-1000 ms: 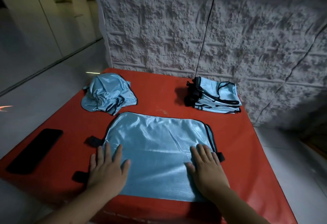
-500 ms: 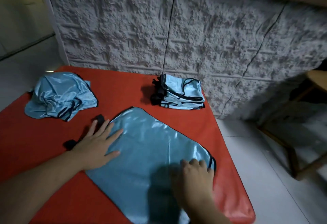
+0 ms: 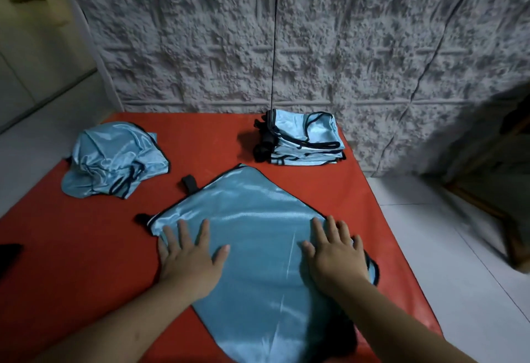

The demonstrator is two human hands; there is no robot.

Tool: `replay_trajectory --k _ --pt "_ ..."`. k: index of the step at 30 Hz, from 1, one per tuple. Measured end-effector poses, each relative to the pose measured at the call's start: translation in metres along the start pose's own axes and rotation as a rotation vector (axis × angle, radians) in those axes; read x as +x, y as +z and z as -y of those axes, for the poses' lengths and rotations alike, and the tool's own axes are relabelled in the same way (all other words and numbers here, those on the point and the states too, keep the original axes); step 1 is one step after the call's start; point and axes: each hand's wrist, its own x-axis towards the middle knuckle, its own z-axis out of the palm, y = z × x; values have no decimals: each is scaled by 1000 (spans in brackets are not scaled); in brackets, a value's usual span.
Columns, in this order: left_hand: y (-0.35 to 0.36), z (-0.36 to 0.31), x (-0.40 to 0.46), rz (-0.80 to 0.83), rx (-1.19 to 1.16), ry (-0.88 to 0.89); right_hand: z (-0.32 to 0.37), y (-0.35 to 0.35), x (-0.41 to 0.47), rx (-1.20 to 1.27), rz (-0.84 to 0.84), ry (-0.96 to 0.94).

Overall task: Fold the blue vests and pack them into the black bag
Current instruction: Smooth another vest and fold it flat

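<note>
My left hand (image 3: 190, 259) and right hand (image 3: 335, 256), fingers spread flat, press the blue vest (image 3: 258, 233) lying on the red counter (image 3: 86, 248); thin, slippery satin, best pinched at its black-trimmed edges, I judge.

- You're in a home-type room: textured grey wall panels (image 3: 315, 47), white tiled floor (image 3: 447, 248).
- Red mat (image 3: 71, 248) as worktop, wooden furniture leg (image 3: 510, 245) on your right.
</note>
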Motion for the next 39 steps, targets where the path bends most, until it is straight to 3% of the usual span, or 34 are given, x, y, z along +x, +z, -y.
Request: replay_trajectory --k 5,9,12,15,19,22,26,29,33,39 --pt "-19 9 56 26 104 326 15 -16 -33 -122 75 133" --pt "-33 5 93 -1 182 632 32 -32 -48 -128 226 79" --pt "-42 5 99 -6 217 714 32 -40 -49 -67 263 92" --pt "-38 4 77 -123 154 550 21 -44 -49 41 234 192" --pt "-35 17 14 -307 -43 111 1 -43 -50 182 297 359" --pt "-39 32 -30 -169 -132 -23 -8 -41 -56 258 316 351" --pt "-44 36 -86 144 -64 -75 -13 -40 -82 444 266 399" --pt "-38 37 -115 174 -127 -116 -11 -40 -96 476 198 346" --pt "-27 32 -134 176 -530 -204 -9 -39 -98 720 94 313" --pt "-29 37 -138 107 -835 -218 -21 -30 -94 838 34 376"
